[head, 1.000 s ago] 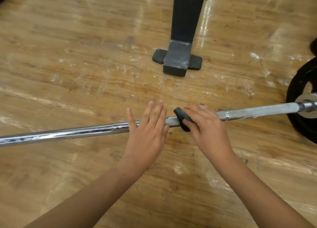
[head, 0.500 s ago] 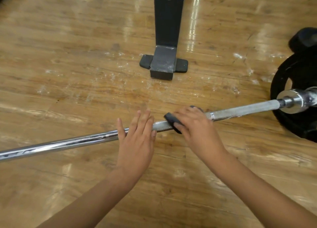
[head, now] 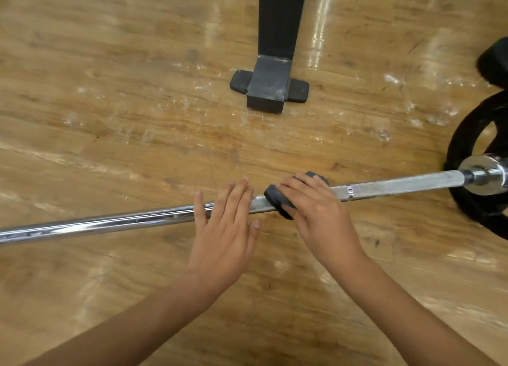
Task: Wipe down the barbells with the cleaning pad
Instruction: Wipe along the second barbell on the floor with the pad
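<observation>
Pad: dark pad folded over the bar, under the right hand's fingers; one end shows past the fingertips on the left, another edge peeks out beyond the knuckles.
Right hand: right hand grips the pad, fingers curled over the top and thumb tucked below, clamping it onto the bar.
Bar: lies low across the wooden floor, running from far left of the left hand up to the right past the right hand. It is smooth and shiny left of the hands, and rough and dull from under the hands rightward.
Left hand: left hand lies flat on the bar just left of the pad, fingers straight and close together, thumb out to the side, gripping nothing.
Collar: a shiny collar sits on the bar well right of the right hand.
Plate: a black plate sits behind the collar at the right edge.
Post: a black post with a padded foot stands on the floor beyond both hands, apart from the bar.
Floor: scuffed with pale marks around the post.
</observation>
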Available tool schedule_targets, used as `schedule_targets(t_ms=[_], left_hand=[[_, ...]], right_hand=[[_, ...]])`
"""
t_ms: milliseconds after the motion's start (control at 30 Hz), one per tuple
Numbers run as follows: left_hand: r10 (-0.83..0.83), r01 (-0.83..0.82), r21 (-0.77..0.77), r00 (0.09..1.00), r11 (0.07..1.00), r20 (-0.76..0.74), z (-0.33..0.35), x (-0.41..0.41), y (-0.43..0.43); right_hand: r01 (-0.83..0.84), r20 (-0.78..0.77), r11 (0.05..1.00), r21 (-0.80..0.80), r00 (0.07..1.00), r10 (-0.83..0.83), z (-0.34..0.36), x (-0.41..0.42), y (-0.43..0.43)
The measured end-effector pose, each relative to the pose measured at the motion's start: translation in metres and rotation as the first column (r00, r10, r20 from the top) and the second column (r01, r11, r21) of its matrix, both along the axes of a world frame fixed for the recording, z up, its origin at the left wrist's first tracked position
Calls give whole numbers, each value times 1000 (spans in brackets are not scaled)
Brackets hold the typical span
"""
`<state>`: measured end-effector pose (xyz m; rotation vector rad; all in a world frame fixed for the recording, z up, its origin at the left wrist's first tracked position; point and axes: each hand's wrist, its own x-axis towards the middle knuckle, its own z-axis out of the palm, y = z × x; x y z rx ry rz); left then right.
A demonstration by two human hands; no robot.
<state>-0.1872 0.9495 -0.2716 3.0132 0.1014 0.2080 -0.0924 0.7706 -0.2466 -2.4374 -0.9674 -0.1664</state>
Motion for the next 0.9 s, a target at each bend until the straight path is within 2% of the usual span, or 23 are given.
schedule_targets(t_ms=[133,233,367,500,634,767,900], left_hand=[[-19,19,-13,1000,1000,16,-1,-16,-5],[-55,55,10,997,998,50,-6,-30,-7],[-113,103,94,988,990,105,-17,-46,-7],[-230,176,269,955,947,186,-34,-56,2],[-222,164,253,950,953,221,-35,-59,-1],[-208,162,238,961,958,182,-30,-55,2],[-173,147,174,975,974,143,-23,-46,5]], right_hand=[[78,-90,997,-10,993,-78,-5,2,-36],[159,-85,987,-19,983,-160,-7,-19,-37],[31,-37,1000,2,999,-31,-8,-43,-17],[-59,-15,997,-42,998,58,-11,-43,-32],[-57,-11,998,-27,998,57,-10,-43,-37],[-65,-96,998,-11,993,64,-9,-33,-45],[57,-114,998,-8,992,-58,-7,-22,-48]])
